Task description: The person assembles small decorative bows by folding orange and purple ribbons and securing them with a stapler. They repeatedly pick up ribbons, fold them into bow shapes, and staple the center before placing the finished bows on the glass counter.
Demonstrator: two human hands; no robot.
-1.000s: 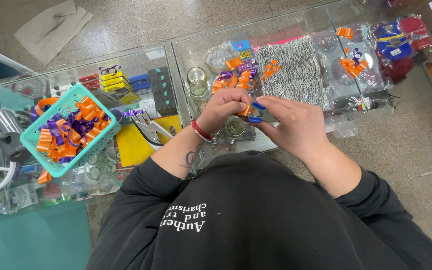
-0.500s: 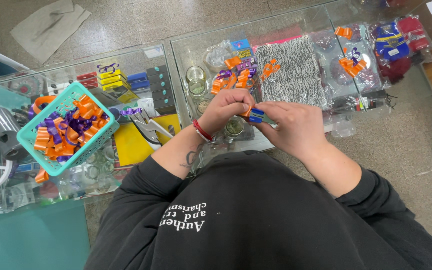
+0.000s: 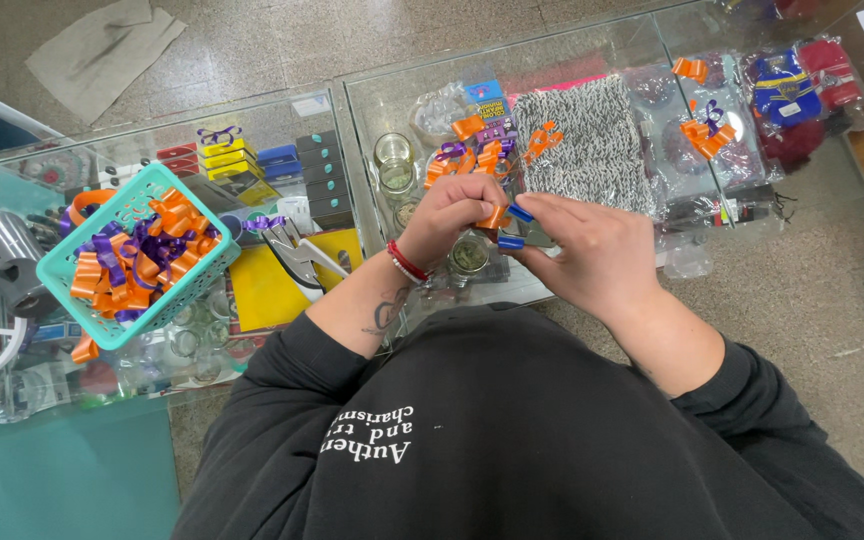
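My left hand (image 3: 452,215), with a red band at the wrist, pinches a small orange ribbon piece (image 3: 495,216) above the glass counter (image 3: 372,100). My right hand (image 3: 592,250) meets it from the right and grips a small tool with blue handle ends (image 3: 518,213); most of the tool is hidden in my fingers. Just beyond my hands lies a loose pile of orange and purple ribbon curls (image 3: 472,150). A teal basket (image 3: 57,265) full of similar curls stands to the left.
A grey knitted cloth (image 3: 592,140) lies behind my hands. Small glass jars (image 3: 392,160), a silver hand tool (image 3: 297,255) on a yellow sheet and packaged goods (image 3: 792,90) under the glass fill the counter. Beyond it is tiled floor with a rag (image 3: 102,50).
Both hands stay together at the same spot; the fingers have shifted slightly around the orange piece and the blue-handled tool.
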